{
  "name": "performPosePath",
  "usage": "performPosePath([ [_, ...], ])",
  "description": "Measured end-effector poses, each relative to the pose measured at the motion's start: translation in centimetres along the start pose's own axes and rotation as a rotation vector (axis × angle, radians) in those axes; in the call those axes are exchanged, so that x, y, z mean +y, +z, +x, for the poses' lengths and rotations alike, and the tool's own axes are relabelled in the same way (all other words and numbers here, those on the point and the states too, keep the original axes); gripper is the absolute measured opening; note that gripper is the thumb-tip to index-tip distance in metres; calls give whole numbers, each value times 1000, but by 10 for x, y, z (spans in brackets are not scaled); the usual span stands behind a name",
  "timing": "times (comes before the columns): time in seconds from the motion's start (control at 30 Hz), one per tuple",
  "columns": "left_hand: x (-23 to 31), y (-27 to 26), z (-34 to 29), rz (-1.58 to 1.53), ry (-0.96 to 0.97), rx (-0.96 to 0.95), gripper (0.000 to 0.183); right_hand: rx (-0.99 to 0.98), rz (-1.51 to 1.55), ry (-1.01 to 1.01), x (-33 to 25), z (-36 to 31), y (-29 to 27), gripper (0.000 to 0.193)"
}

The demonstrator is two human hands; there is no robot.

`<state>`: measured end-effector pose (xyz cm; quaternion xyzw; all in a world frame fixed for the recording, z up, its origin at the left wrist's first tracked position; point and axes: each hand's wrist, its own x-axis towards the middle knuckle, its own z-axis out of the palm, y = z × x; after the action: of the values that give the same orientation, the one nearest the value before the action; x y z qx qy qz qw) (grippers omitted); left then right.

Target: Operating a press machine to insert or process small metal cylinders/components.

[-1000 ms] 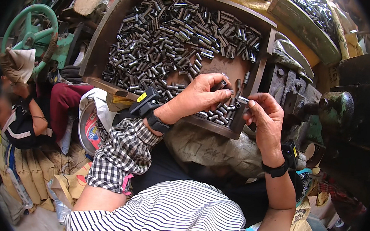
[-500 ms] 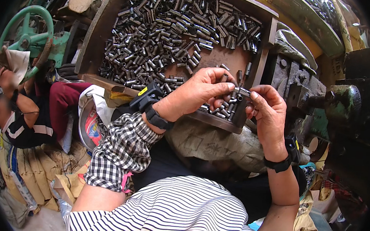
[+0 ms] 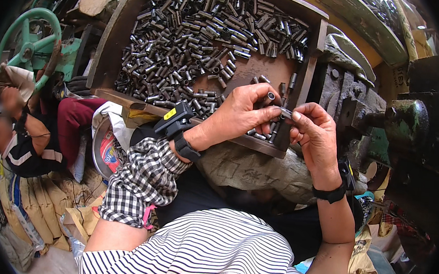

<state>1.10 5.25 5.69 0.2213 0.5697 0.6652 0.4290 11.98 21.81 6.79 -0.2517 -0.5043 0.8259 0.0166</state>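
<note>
My left hand [image 3: 245, 110] pinches a short metal tube [image 3: 270, 96] between thumb and fingers over the near right corner of a wooden tray [image 3: 114, 41]. Close beside it, my right hand [image 3: 315, 134] holds another small metal tube [image 3: 285, 113] at its fingertips, and the two hands nearly touch. Several more dark metal tubes [image 3: 196, 37] fill the tray's left and far side. A black band with a yellow-tagged device [image 3: 177, 121] sits on my left wrist, and a black band [image 3: 331, 193] on the right.
Another person [image 3: 21, 132] in dark and red clothes sits low at the left beside a green handwheel [image 3: 25, 44]. Heavy dark machinery [image 3: 401, 125] stands at the right. Sacks and paper scraps [image 3: 44, 200] lie on the floor lower left.
The view has shifted slightly. My hands have stayed together at the tray's near right corner, the left fingers turning a tube while the right hand keeps its tube.
</note>
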Motion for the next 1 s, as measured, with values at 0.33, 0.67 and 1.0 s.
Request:
performPosePath([
  [0.33,18,6,-5,358,55,-132,14,-255,-192,146,-23,0,-12,10],
  [0.67,5,-1,-4,-217,-30,-157,16,-253,62,153,-19,-5,-11,9],
  [1.0,8,4,-8,-138,-58,-81,13,-260,-96,-82,-4,-4,-3,12],
])
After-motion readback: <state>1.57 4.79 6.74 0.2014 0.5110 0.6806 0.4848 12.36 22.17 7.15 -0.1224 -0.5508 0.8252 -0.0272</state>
